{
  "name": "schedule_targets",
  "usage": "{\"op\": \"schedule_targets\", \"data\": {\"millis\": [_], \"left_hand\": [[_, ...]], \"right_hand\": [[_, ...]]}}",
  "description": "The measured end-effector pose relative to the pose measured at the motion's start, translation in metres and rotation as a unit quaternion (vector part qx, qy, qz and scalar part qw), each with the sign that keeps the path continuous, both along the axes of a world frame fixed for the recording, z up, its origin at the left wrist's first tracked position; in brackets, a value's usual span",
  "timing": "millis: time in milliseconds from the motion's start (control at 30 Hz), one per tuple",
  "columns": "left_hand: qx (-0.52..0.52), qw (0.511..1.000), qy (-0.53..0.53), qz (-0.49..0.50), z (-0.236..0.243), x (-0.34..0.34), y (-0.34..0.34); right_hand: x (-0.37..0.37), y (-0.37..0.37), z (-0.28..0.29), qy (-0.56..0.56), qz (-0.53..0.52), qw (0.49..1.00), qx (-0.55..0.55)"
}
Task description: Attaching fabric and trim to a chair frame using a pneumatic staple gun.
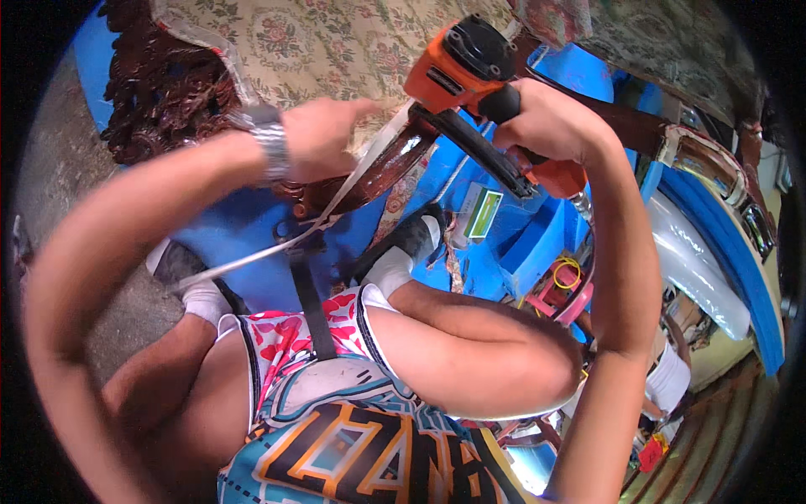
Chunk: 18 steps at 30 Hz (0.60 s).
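My right hand (546, 122) is closed round the handle of an orange and black staple gun (457, 67), with its nose against the edge of a floral-upholstered seat (294, 42). My left hand (323, 139), blurred, is near the same edge, with the index finger stretched out and the thumb apart. Beside its fingertips a narrow white strip (361, 172) runs from under the gun down to the lower left and hangs loose. Dark carved wood (168, 92) frames the upholstery, and a glossy brown wooden rail (395, 164) lies below the strip.
Blue sheeting (252, 231) spreads under the work. A green and white box (484, 214) lies near my right foot, beside a blue tray (537, 244). Further right are a pink stool (558, 290) and a clear plastic roll (697, 260). Another person (669, 374) is partly visible at the lower right.
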<state>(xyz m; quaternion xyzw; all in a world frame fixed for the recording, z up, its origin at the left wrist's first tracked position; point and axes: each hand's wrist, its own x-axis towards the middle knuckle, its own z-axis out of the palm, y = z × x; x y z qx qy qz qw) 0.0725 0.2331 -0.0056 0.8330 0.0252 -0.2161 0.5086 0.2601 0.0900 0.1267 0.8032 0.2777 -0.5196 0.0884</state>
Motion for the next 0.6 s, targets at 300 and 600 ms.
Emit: {"op": "schedule_targets", "data": {"millis": [300, 600], "left_hand": [[0.021, 0.998, 0.054, -0.012, 0.041, -0.059, 0.079], [0.007, 0.99, -0.116, 0.074, -0.047, -0.053, 0.0]], "right_hand": [[-0.026, -0.01, 0.009, 0.021, -0.094, 0.993, 0.069], [-0.046, -0.021, -0.014, -0.004, -0.192, 0.98, 0.043]]}}
